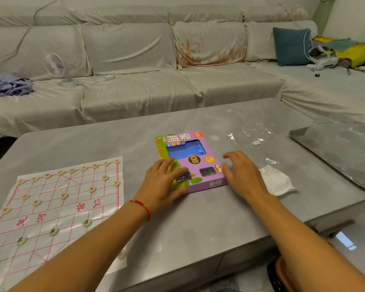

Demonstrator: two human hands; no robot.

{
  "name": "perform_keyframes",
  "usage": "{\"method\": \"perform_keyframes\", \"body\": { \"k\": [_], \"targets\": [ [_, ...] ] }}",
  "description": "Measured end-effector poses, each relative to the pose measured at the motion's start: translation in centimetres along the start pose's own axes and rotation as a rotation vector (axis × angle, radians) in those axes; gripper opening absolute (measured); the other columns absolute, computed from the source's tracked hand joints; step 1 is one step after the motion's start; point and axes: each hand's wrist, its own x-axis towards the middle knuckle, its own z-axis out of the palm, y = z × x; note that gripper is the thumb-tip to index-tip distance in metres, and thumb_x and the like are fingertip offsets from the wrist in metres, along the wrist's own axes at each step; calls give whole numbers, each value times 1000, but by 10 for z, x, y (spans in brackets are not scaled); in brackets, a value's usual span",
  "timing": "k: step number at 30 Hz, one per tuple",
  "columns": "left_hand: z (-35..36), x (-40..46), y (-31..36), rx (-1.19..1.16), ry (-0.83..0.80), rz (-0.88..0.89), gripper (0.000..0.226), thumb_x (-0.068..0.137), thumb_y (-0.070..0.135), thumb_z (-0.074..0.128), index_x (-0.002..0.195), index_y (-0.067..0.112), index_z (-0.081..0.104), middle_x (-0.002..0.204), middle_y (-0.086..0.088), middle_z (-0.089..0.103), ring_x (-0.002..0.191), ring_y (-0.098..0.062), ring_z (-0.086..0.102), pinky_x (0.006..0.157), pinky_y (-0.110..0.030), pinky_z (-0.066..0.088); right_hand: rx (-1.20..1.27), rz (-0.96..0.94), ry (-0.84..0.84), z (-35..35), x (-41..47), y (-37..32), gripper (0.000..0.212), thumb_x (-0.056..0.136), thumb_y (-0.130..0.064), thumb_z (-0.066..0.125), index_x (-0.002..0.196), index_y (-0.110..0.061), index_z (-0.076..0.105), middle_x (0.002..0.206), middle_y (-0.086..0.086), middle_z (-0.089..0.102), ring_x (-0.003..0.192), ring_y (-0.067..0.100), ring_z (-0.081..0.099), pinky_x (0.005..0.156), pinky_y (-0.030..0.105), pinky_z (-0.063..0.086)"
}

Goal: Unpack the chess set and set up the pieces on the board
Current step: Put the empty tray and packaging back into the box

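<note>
Purple cardboard, the chess set box [191,163] lay flat on the grey worktop [93,142], between the two hands. The left hand [163,182] rested on its near left corner, fingers nearly straight and spread over the lid, gripping nothing. The right hand [243,173] was against the box's right edge, fingers straight and loose, also holding nothing. Left of the left grip, well apart, the paper board [57,209] lay spread out, with round pieces [64,196] already standing on both halves.

The likeliest slip, I judged, was the left forearm sweeping back across the board's corner and scattering pieces, since the thin sheet would slide easily. Just beyond the right grip lay clear plastic wrap [249,135] and a white paper scrap [277,182]; a careless push of the box could shove them off the edge.
</note>
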Motion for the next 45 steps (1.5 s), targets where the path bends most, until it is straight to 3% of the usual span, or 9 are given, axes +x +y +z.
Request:
{"method": "perform_keyframes", "body": {
  "k": [3, 5, 7, 15, 21, 34, 41, 45],
  "targets": [
    [14, 24, -4, -96, -91, -40, 60, 87, 63, 50, 142, 43, 36, 157, -10, 18, 147, -30, 7, 117, -43, 18, -239, 157, -128, 1, 47, 25, 50, 96, -29, 51, 145, -26, 41, 153, 5, 37, 142, 27, 31, 113, 52, 23],
    [22, 43, -4, -138, -107, -60, 61, 87, 60, 52, 143, 44, 35, 157, -10, 14, 147, -28, 3, 119, -44, 17, -359, 272, -275, 1, 73, 42, 59, 98, -39, 46, 152, -37, 23, 163, 2, 14, 150, 30, 9, 112, 66, 9],
    [27, 66, -3, -149, -129, -74, 60, 87, 60, 53, 143, 44, 36, 157, -9, 15, 147, -28, 3, 119, -46, 18, -398, 354, -391, 2, 89, 61, 61, 99, -45, 40, 153, -44, 11, 165, -3, 1, 151, 33, -2, 109, 72, 4],
    [44, 155, 3, -253, -134, -101, 57, 86, 49, 63, 139, 36, 48, 141, -11, 29, 140, -26, 15, 116, -39, 21, -452, 378, -352, -5, 98, 102, 51, 102, -45, 36, 151, -36, 24, 159, 0, 24, 146, 29, 21, 109, 72, 11],
    [51, 199, 3, -263, -211, -164, 58, 84, 51, 63, 138, 39, 47, 145, -13, 28, 143, -32, 11, 116, -49, 24, -450, 411, -342, -1, 98, 116, 37, 101, -37, 29, 136, -32, 43, 138, 3, 47, 128, 31, 42, 102, 57, 36],
    [52, 210, 10, -205, -261, -135, 61, 87, 55, 58, 143, 41, 40, 151, -14, 22, 146, -30, 4, 116, -48, 20, -405, 454, -300, -8, 97, 130, 31, 99, -30, 34, 123, -26, 52, 129, 4, 51, 121, 32, 46, 101, 55, 37],
    [57, 210, 16, -79, -257, -164, 62, 86, 56, 55, 144, 42, 36, 146, -16, 27, 141, -36, 10, 115, -51, 25, -379, 444, -289, -20, 91, 124, 24, 98, -30, 39, 113, -17, 53, 124, 8, 54, 116, 34, 49, 93, 46, 42],
    [54, 193, 27, 34, -180, -96, 67, 82, 51, 53, 145, 38, 34, 146, -18, 27, 140, -41, 12, 109, -54, 30, -296, 460, -238, -34, 82, 117, 44, 100, -39, 39, 140, -22, 47, 145, 5, 46, 131, 30, 43, 106, 49, 35]
  ]
}}
